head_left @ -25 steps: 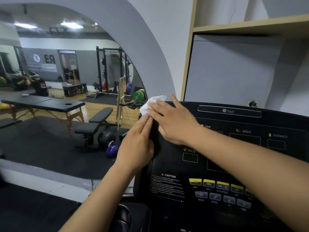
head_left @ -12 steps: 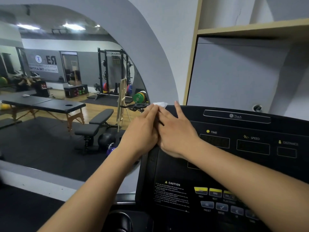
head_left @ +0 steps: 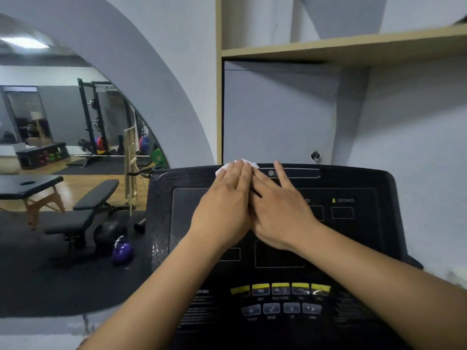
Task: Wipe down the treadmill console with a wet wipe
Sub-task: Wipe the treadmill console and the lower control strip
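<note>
The black treadmill console [head_left: 353, 236] fills the lower middle, with dark display windows and rows of yellow and grey buttons [head_left: 280, 289]. Both my hands lie flat, side by side, on its upper part. A white wet wipe [head_left: 249, 163] sits under the fingers, and only its edge shows at the console's top rim. My left hand [head_left: 222, 210] presses on the wipe. My right hand [head_left: 280, 210] lies against it, fingers spread, its inner fingers on the wipe. Wet streaks show on the console's left edge [head_left: 159, 246].
A grey wall and a wooden shelf [head_left: 341, 50] rise right behind the console. At left an arched opening or mirror [head_left: 63, 147] shows a gym with a black bench [head_left: 86, 210], a massage table [head_left: 27, 185], a purple kettlebell [head_left: 122, 251] and a rack [head_left: 101, 117].
Both hands have slid with the wipe from the console's left top corner rightward along its upper edge to the middle. The view has shifted right and down.
</note>
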Demonstrator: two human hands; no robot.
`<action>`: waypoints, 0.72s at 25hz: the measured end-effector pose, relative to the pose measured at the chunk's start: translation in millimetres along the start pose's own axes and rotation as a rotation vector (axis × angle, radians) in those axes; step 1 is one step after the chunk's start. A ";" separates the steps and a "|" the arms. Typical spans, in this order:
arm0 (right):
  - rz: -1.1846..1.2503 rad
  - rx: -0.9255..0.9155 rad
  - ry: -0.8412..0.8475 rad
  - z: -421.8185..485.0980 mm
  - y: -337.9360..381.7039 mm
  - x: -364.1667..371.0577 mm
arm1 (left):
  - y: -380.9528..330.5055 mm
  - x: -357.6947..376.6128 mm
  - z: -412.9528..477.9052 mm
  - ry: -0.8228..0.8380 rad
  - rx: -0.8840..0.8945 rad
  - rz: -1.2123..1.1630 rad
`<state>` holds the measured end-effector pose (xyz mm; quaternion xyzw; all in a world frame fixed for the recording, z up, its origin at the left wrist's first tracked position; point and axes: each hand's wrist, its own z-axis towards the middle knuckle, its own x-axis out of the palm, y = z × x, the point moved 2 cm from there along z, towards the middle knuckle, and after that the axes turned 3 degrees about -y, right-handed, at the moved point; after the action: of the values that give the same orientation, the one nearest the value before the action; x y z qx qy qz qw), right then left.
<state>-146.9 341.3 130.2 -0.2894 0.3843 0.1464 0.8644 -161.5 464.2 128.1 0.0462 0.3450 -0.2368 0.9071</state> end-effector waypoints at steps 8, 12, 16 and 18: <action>0.001 0.159 0.020 -61.4 -71.6 0.0 | -76.7 43.5 34.8 0.064 0.148 -0.083; -0.034 0.248 0.065 -96.2 -113.9 3.2 | -124.5 70.8 55.8 0.096 0.228 -0.077; -0.038 0.331 0.047 -131.0 -149.6 5.7 | -169.7 94.9 75.8 0.178 0.298 -0.067; -0.030 0.395 0.054 -148.3 -165.9 8.0 | -191.7 105.5 82.7 0.217 0.327 -0.072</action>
<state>-148.7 119.6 108.9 -0.1237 0.4242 0.0473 0.8959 -131.4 232.4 137.6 0.2060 0.3989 -0.3155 0.8360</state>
